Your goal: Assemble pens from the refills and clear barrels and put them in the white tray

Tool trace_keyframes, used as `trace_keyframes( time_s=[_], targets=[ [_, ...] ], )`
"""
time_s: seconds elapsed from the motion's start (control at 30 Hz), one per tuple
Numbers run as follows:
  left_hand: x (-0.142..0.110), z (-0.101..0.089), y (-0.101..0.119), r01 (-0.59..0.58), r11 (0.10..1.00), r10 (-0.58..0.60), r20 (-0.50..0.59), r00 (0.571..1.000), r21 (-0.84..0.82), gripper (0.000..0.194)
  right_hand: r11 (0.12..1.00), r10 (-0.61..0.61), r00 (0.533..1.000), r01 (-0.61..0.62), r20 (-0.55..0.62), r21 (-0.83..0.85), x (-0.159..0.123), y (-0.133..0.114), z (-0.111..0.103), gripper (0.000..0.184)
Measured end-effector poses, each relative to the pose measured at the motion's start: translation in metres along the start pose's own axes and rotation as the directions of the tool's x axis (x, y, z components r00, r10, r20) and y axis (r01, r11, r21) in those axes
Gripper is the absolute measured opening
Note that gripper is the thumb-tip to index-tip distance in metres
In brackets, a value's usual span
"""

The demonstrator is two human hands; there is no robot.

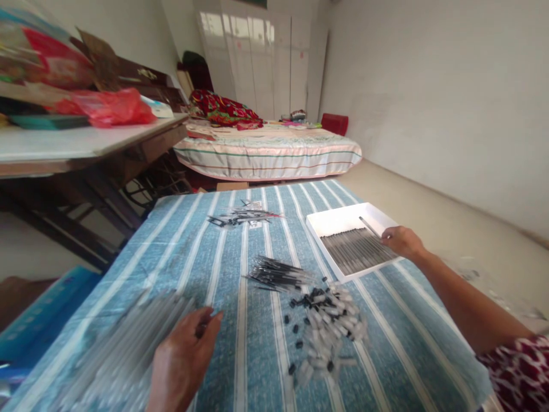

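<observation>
My right hand [403, 241] pinches one end of a slim grey pen [371, 226] over the white tray [314, 223]. In that tray lies a row of similar pens [358, 250], side by side. My left hand [184, 357] is at the right edge of a pile of clear pen barrels [128, 343], its fingers loosely curled and nothing visible between thumb and fingertips. The barrels are blurred, and my wrist covers some of them. Dark-tipped pen refills [278, 274] form a bundle mid-table. Nearer me is a heap of clear caps [330, 332] mixed with small black plugs [299, 344].
A blue striped cloth [227, 343] covers the table. Further back lies a loose bunch of thin dark refills [244, 216]. A side table [86, 143] with a red plastic bag [115, 107] stands at left, a blue box [51, 309] below it. A bed [274, 151] is behind.
</observation>
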State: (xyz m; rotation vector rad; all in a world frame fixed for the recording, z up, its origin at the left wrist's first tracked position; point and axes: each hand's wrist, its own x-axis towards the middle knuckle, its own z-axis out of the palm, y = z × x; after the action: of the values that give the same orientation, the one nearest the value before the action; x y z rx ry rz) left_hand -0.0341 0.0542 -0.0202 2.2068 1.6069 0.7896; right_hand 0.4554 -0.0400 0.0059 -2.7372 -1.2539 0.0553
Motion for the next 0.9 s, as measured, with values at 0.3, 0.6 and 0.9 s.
trace_keyframes(
  time_s=[0.3, 0.6, 0.9],
  targets=[
    [0.001, 0.001, -0.003, 0.003, 0.997, -0.006, 0.039, 0.999, 0.078, 0.034, 0.997, -0.070, 0.989, 0.071, 0.132, -0.006, 0.018, 0.028, 0.032, 0.019],
    [0.003, -0.008, 0.000, 0.017, 0.989, -0.020, 0.021, 1.000, 0.144, 0.033, 0.994, -0.087, 0.983, 0.096, 0.159, -0.048, 0.015, 0.027, 0.027, 0.027],
    [0.002, -0.022, 0.000, 0.162, 0.969, -0.166, 0.006, 0.986, 0.185, 0.035, 0.995, -0.094, 0.991, 0.095, 0.094, -0.012, 0.007, 0.028, 0.027, 0.027]
  ],
)
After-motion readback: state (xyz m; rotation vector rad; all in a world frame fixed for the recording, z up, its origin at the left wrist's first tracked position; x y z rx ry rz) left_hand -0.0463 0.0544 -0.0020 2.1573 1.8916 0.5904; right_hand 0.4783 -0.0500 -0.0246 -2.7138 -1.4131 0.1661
